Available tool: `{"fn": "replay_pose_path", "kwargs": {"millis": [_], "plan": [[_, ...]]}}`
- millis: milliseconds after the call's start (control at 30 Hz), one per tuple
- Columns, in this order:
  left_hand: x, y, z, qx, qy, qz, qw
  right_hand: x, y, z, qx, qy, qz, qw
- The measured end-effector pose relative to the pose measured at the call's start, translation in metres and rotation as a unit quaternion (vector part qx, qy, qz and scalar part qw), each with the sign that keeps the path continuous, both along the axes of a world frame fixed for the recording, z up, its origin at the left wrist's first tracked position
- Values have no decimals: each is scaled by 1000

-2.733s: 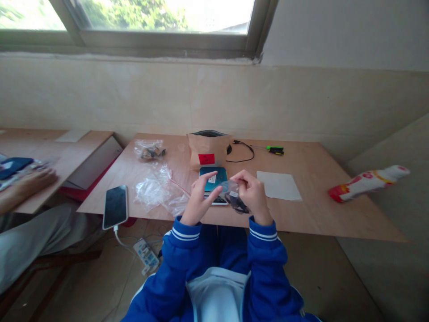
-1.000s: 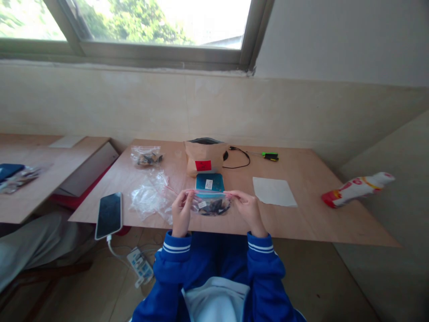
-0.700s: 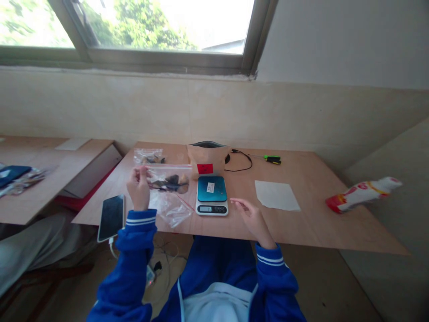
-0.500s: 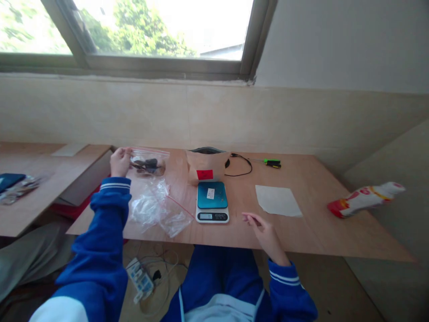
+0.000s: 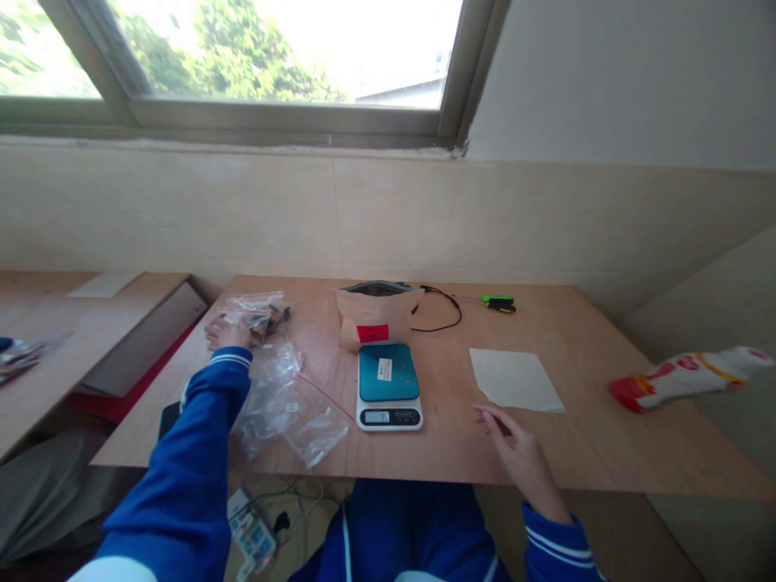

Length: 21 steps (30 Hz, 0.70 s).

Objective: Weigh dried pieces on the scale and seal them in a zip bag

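My left hand [image 5: 229, 330] is at the left side of a clear zip-lock bag [image 5: 258, 302] with dark and brown items inside. Thin plastic partly covers its blurred fingers, so their grip is unclear. Below that bag lies a crumpled clear bag with a red seal strip [image 5: 321, 388]. My right hand [image 5: 512, 449] hovers near the table's front edge, fingers loosely bent, thumb apart, holding nothing visible. Between the hands sits a digital scale [image 5: 389, 376] with a blue plate bearing a white label. Behind it stands a brown paper pouch [image 5: 379, 311], open at the top, with a red sticker.
A white paper sheet [image 5: 515, 380] lies beyond my right hand. A black cable [image 5: 452, 303] and green and black-yellow tool handles [image 5: 499, 303] are at the back. A red-and-white bottle [image 5: 679, 378] lies far right. Under my left sleeve a dark flat object [image 5: 169, 419] peeks out.
My left hand has come nearer and slightly right from the bag's upper left corner, and the bag is more crumpled. My right hand has moved right, away from the scale. The view has shifted slightly.
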<state>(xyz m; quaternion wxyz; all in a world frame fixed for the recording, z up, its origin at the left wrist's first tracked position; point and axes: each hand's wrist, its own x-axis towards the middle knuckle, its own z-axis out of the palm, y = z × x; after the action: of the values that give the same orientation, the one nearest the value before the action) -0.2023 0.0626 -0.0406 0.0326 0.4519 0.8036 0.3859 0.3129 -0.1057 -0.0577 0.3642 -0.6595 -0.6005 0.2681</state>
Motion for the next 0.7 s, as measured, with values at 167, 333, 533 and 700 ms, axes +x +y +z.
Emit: {"fn": "replay_pose_path", "kwargs": {"millis": [167, 333, 533, 700], "plan": [[41, -20, -12, -17, -24, 41, 999, -35, 13, 17, 62, 28, 60, 996], [64, -12, 31, 18, 3, 26, 999, -83, 53, 87, 203, 32, 191, 960], [156, -44, 93, 157, 142, -306, 928, -135, 138, 152, 287, -18, 316, 904], [207, -48, 88, 144, 183, -361, 903, -158, 181, 154, 206, -154, 346, 902]]}}
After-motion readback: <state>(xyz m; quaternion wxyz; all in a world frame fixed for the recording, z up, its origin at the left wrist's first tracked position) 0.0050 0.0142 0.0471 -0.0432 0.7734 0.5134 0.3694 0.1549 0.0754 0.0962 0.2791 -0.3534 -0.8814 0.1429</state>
